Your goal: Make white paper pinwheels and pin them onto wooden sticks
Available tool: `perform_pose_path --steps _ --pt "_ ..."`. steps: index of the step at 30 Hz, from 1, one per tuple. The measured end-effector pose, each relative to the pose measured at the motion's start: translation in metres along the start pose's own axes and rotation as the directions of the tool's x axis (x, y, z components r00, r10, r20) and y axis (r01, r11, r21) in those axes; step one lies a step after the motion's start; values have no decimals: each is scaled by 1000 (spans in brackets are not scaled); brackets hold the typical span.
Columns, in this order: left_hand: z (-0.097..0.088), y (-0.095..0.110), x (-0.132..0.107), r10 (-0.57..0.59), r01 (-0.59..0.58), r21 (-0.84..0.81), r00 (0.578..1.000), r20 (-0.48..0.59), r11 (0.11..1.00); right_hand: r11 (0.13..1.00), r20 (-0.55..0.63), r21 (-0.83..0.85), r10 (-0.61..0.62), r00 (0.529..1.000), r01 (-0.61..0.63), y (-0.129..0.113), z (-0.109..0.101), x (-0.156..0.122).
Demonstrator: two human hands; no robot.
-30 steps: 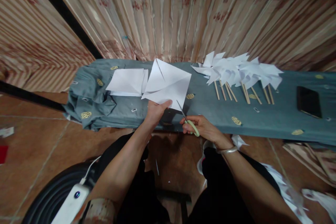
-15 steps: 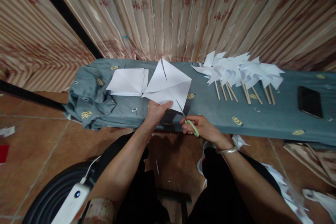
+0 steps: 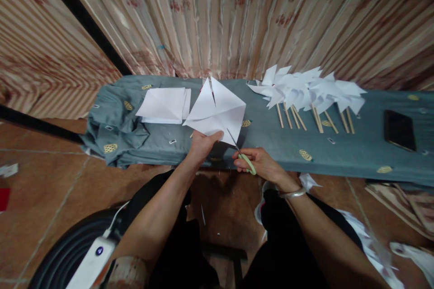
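A creased white paper square [image 3: 220, 110] is pinched at its near edge by my left hand [image 3: 202, 145], thumb on top. One slit runs inward from its far corner. My right hand [image 3: 254, 161] is closed round the pale green handles of a pair of scissors [image 3: 248, 164]. The blades lie at the paper's near right corner, along a cut line there. Left of this sheet, a stack of white paper squares [image 3: 162, 106] rests on the cloth.
Several paper pinwheels [image 3: 308, 88] on wooden sticks lie to the right on the grey-green cloth [image 3: 271, 144]. A black phone [image 3: 399, 130] is farther right. Behind hangs a pleated curtain [image 3: 220, 18]. A white power bank [image 3: 91, 264] with a cable is at lower left.
Both hands, the paper and the scissors hold almost the same place. The view has shifted very slightly, and a small red spot now shows behind the paper's far left edge.
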State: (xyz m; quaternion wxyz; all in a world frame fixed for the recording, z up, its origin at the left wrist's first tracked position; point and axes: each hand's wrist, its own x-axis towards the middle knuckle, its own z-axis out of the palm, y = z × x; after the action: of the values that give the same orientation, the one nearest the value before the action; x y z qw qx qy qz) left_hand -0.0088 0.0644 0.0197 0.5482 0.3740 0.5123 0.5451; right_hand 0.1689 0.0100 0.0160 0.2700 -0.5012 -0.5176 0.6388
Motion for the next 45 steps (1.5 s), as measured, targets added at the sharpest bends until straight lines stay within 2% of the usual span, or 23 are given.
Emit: perform_pose_path --steps 14,25,33,45 --pt "0 -7 -3 -27 27 19 1000 -3 999 1000 -9 10 -5 1000 5 1 0 2" --pt "3 -9 -5 8 -8 16 1000 12 1000 999 -38 43 5 999 -3 0 1 3" --pt "2 -14 -7 25 -26 9 998 62 1000 998 -68 62 38 997 -33 -4 2 4" --pt "1 -13 -9 12 -14 24 997 80 1000 996 -98 86 37 995 -29 -1 4 6"
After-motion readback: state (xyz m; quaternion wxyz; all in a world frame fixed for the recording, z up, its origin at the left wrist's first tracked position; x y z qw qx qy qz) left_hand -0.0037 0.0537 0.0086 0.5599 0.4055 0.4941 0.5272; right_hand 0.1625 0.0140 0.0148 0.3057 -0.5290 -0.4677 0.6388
